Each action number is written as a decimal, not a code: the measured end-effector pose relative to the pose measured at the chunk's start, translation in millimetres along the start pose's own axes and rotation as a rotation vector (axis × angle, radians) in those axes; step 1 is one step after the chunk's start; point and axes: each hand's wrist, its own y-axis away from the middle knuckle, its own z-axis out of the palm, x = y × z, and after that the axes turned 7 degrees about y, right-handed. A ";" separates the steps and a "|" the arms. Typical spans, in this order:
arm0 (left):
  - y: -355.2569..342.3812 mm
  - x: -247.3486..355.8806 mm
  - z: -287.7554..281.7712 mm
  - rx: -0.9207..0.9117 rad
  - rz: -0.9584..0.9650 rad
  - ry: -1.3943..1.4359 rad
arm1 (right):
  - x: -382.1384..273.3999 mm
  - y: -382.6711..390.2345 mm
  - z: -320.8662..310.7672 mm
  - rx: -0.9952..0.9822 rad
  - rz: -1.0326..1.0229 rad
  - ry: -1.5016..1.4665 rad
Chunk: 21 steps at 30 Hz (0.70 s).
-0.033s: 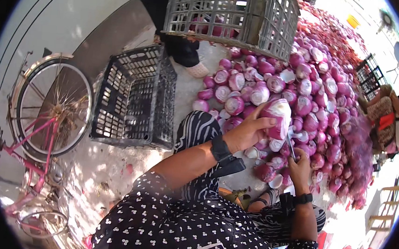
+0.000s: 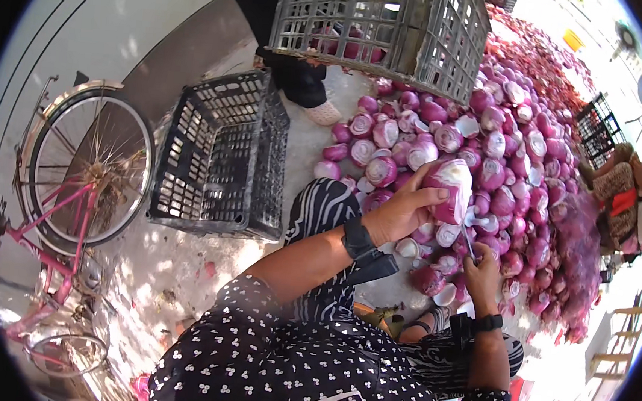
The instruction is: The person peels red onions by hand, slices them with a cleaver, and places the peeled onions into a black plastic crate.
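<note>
My left hand [image 2: 403, 208] is closed round a large red onion [image 2: 454, 187], its thumb pressed on the near side. Pale flesh shows at the onion's top and right edge. Just below and to the right, my right hand [image 2: 483, 272] grips a small knife [image 2: 469, 241]; the thin blade points up toward the onion. Whether blade and onion touch, I cannot tell. Beyond both hands spreads a heap of red onions [image 2: 504, 173], many with cut, whitish ends. Some loose pale pieces of skin lie among them.
A grey plastic crate [image 2: 409, 41] with onions inside is up at the top, beside another person's dark-trousered leg and light shoe [image 2: 322, 113]. On the left stand a black crate [image 2: 223, 155] and a pink bicycle [image 2: 79, 204]. A purple mesh sack [image 2: 578, 243] lies right of the heap.
The whole view has shifted a little. My hands, the onion and the knife keep nearly the same places relative to each other.
</note>
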 end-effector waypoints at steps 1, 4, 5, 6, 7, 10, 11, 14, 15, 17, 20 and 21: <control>2.1 5.5 -1.8 0.032 0.053 -0.021 | -9.9 4.1 -2.3 -0.046 -0.040 0.046; 11.9 32.9 6.4 0.023 0.167 -0.133 | 3.8 3.5 10.5 -0.075 -0.123 0.195; 16.6 45.0 7.4 0.009 0.210 -0.125 | 1.1 3.8 9.1 -0.122 -0.107 0.247; 25.1 58.0 6.7 0.035 0.246 -0.157 | 0.1 3.6 9.3 -0.128 -0.124 0.246; 36.8 71.5 8.4 0.050 0.292 -0.204 | 0.2 4.2 10.2 -0.146 -0.128 0.319; 79.1 113.8 2.2 0.120 0.374 -0.343 | 11.9 4.0 18.2 -0.132 -0.196 0.414; 98.4 126.3 0.0 0.173 0.374 -0.374 | 9.9 4.3 18.7 -0.151 -0.216 0.435; 149.9 152.4 -30.0 0.407 0.439 -0.516 | 16.2 3.4 25.1 -0.156 -0.262 0.478; 164.1 155.0 -37.4 0.484 0.480 -0.493 | 18.5 3.1 26.4 -0.175 -0.265 0.494; 191.5 159.7 -55.9 0.612 0.521 -0.523 | 20.3 3.6 28.7 -0.191 -0.262 0.512; 222.2 163.4 -96.0 0.847 0.482 -0.607 | 20.7 4.7 31.6 -0.233 -0.248 0.564; 228.2 163.7 -103.7 0.873 0.487 -0.597 | 23.4 5.2 32.7 -0.244 -0.262 0.593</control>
